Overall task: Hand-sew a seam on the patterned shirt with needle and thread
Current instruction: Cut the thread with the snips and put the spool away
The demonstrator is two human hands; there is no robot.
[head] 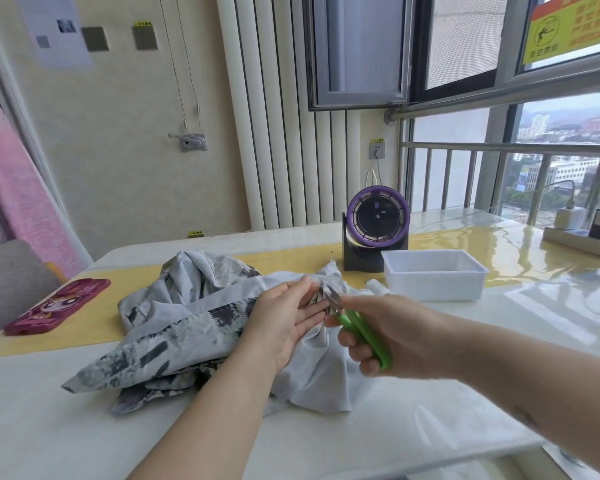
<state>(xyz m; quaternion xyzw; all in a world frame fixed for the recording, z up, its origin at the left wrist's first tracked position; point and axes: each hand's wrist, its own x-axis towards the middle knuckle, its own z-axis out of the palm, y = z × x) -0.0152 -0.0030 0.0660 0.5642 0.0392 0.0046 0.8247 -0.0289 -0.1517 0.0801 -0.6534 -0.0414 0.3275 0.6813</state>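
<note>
The patterned shirt [174, 327], pale grey with dark blotches, lies crumpled in the middle of the table. My left hand [284, 320] pinches a fold of its fabric near the top of the bundle. My right hand [388, 337] grips green-handled thread snips [364, 334], whose metal blades point at the pinched fold, right beside my left fingers. A white thread spool [378, 287] lies just behind the shirt. The needle and the thread are too small to make out.
A white plastic tray [433, 275] stands to the right behind the shirt. A purple desk fan [376, 230] is behind it. A pink phone case [58, 306] lies at the left. A power strip with chargers [582, 237] sits at the far right.
</note>
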